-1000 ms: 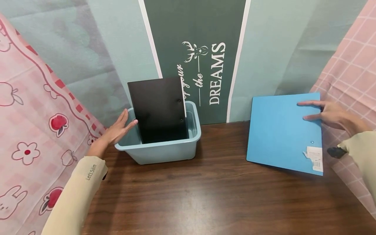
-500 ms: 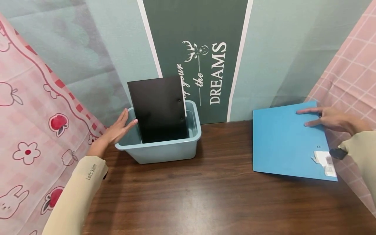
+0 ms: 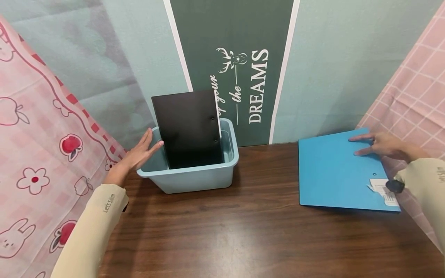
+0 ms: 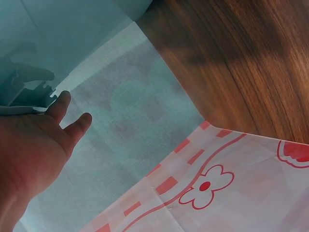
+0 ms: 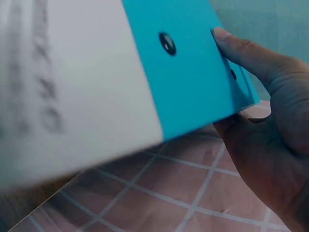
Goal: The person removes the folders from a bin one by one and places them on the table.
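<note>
In the head view, my right hand (image 3: 386,144) holds a flat blue file folder (image 3: 337,170) by its upper right edge. The folder has a torn white barcode label (image 3: 384,191) at its lower right and slants over the table's right side. The right wrist view shows the thumb (image 5: 241,48) on the folder's face and the other fingers behind it, mostly hidden. My left hand (image 3: 137,154) rests at the left rim of a light blue plastic bin (image 3: 194,179), fingers straight. Inside the bin a black file folder (image 3: 189,127) leans upright, two rivets along its right side.
The brown wooden table (image 3: 222,231) lies in front of the bin. Behind it hangs a grey-green cloth (image 3: 320,69) with white lettering. A pink printed cloth (image 3: 45,135) closes the left side, and a pink checked cloth (image 3: 417,96) the right.
The blue folder has come down and tilted back, its top edge lower and its lower right corner further right. My right hand has lowered slightly with it. The left hand and bin stay put.
</note>
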Motion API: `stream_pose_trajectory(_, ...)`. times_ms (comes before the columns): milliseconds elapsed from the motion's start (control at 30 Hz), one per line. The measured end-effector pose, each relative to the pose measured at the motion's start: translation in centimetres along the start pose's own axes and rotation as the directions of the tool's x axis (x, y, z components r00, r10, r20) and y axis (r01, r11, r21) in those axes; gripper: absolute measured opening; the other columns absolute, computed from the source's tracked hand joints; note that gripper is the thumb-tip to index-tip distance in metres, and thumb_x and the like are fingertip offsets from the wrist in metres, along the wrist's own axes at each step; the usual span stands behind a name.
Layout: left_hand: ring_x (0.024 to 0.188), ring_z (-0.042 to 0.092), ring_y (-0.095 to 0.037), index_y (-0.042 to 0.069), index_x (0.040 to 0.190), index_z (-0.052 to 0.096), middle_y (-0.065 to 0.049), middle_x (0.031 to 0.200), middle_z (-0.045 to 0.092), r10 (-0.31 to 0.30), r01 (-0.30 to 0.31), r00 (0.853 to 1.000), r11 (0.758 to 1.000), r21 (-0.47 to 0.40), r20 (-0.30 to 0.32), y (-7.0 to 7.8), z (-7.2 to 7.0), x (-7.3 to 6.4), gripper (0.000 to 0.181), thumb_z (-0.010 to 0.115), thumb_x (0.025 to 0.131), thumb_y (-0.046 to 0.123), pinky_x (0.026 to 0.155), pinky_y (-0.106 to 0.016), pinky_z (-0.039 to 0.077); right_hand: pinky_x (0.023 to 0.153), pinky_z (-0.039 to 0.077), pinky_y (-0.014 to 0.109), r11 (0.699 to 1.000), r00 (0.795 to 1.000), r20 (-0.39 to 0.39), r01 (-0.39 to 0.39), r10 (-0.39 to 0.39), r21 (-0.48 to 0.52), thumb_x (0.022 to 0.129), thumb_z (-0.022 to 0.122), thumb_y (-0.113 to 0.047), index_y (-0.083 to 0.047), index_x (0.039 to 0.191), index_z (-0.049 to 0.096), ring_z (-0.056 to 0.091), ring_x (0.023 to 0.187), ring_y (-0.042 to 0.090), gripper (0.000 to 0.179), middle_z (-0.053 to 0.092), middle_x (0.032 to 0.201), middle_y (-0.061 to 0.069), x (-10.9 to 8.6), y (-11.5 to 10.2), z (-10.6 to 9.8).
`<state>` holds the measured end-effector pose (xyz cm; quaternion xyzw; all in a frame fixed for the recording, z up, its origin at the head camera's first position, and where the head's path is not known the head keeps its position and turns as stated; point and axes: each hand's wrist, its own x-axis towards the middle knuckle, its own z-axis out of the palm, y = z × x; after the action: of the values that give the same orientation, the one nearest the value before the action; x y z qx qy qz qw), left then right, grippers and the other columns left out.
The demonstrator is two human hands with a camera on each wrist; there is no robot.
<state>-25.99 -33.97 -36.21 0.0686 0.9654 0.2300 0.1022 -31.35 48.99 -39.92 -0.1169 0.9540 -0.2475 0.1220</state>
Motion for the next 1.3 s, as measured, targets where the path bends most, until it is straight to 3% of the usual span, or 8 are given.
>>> stream_pose_trajectory(100, 0.163, -0.003, -0.043, 0.019, 0.167, -0.021, -0.003, 0.175, -0.025, -0.004, 0.004, 1.0, 1.0, 0.003, 0.0, 0.0, -0.1, 0.0, 0.093, 0.028, 0.108, 0.071, 0.119, -0.079, 0.004, 0.067, 0.039, 0.035, 0.999, 1.0, -0.023, -0.002, 0.001, -0.054, 0.087, 0.089, -0.024, 0.006, 0.148, 0.055, 0.045, 0.097, 0.036, 0.076, 0.039, 0.149, 0.038, 0.2, 0.1, 0.4)
stream_pose_trajectory(233, 0.163, -0.002, -0.043, 0.019, 0.167, -0.021, -0.004, 0.176, -0.025, -0.007, 0.007, 1.0, 1.0, 0.006, -0.002, 0.0, -0.1, -0.1, 0.093, 0.028, 0.107, 0.071, 0.119, -0.08, 0.004, 0.084, 0.049, 0.056, 0.998, 1.0, -0.006, -0.014, 0.014, -0.065, 0.086, 0.09, -0.027, 0.008, 0.151, 0.05, 0.045, 0.113, 0.05, 0.083, 0.032, 0.152, 0.044, 0.6, 0.1, 1.0)
stream_pose_trajectory(333, 0.163, -0.002, -0.043, 0.019, 0.167, -0.021, -0.005, 0.176, -0.024, -0.006, 0.006, 1.0, 1.0, 0.007, -0.007, 0.0, -0.2, -0.2, 0.093, 0.028, 0.107, 0.071, 0.119, -0.079, 0.004, 0.094, 0.038, 0.074, 0.997, 1.0, 0.007, -0.022, 0.023, -0.077, 0.086, 0.09, -0.032, 0.009, 0.152, 0.046, 0.037, 0.124, 0.059, 0.09, 0.023, 0.154, 0.05, 0.8, 0.0, 1.5)
stream_pose_trajectory(533, 0.163, -0.002, -0.043, 0.019, 0.167, -0.02, -0.006, 0.176, -0.023, -0.007, 0.008, 1.0, 1.0, 0.015, -0.008, -0.1, -0.1, -0.2, 0.093, 0.028, 0.108, 0.071, 0.119, -0.079, 0.005, 0.091, 0.04, 0.074, 0.989, 1.0, -0.013, -0.019, 0.017, -0.148, 0.082, 0.092, -0.04, 0.008, 0.156, 0.04, 0.041, 0.116, 0.058, 0.103, 0.031, 0.148, 0.051, 1.4, 0.1, 2.4)
stream_pose_trajectory(633, 0.163, -0.002, -0.043, 0.019, 0.167, -0.02, -0.005, 0.176, -0.023, -0.006, 0.006, 1.0, 1.0, 0.01, -0.008, -0.1, -0.1, -0.2, 0.093, 0.028, 0.108, 0.071, 0.119, -0.079, 0.005, 0.095, 0.036, 0.082, 0.987, 1.0, -0.014, -0.017, 0.015, -0.157, 0.08, 0.093, -0.041, 0.007, 0.158, 0.037, 0.037, 0.121, 0.063, 0.107, 0.028, 0.148, 0.052, 1.5, 0.4, 2.7)
stream_pose_trajectory(767, 0.163, -0.002, -0.042, 0.019, 0.167, -0.02, -0.005, 0.176, -0.023, -0.005, 0.005, 1.0, 1.0, 0.01, -0.013, -0.1, -0.2, -0.1, 0.093, 0.028, 0.108, 0.071, 0.119, -0.08, 0.004, 0.099, 0.027, 0.088, 0.99, 1.0, -0.002, -0.01, 0.009, -0.14, 0.079, 0.094, -0.038, 0.006, 0.159, 0.036, 0.027, 0.13, 0.068, 0.108, 0.019, 0.152, 0.053, 1.8, 0.8, 3.1)
stream_pose_trajectory(967, 0.163, -0.002, -0.042, 0.019, 0.167, -0.019, -0.005, 0.176, -0.022, -0.006, 0.006, 1.0, 1.0, 0.016, -0.014, 0.0, 0.0, -0.1, 0.092, 0.028, 0.107, 0.071, 0.12, -0.079, 0.005, 0.1, 0.024, 0.091, 0.995, 0.999, 0.046, -0.005, 0.01, -0.1, 0.079, 0.095, -0.032, 0.003, 0.16, 0.036, 0.022, 0.136, 0.072, 0.107, 0.017, 0.155, 0.051, 2.2, 1.3, 3.7)
stream_pose_trajectory(1300, 0.164, -0.001, -0.04, 0.021, 0.167, -0.019, -0.004, 0.177, -0.022, -0.005, 0.005, 1.0, 1.0, 0.001, -0.019, -0.1, 0.1, -0.1, 0.093, 0.028, 0.107, 0.073, 0.121, -0.076, 0.007, 0.102, 0.014, 0.092, 1.0, 0.996, 0.089, -0.008, 0.008, -0.004, 0.078, 0.095, -0.03, 0.001, 0.164, 0.028, 0.0, 0.145, 0.074, 0.113, -0.006, 0.163, 0.047, 2.9, 2.4, 4.8)
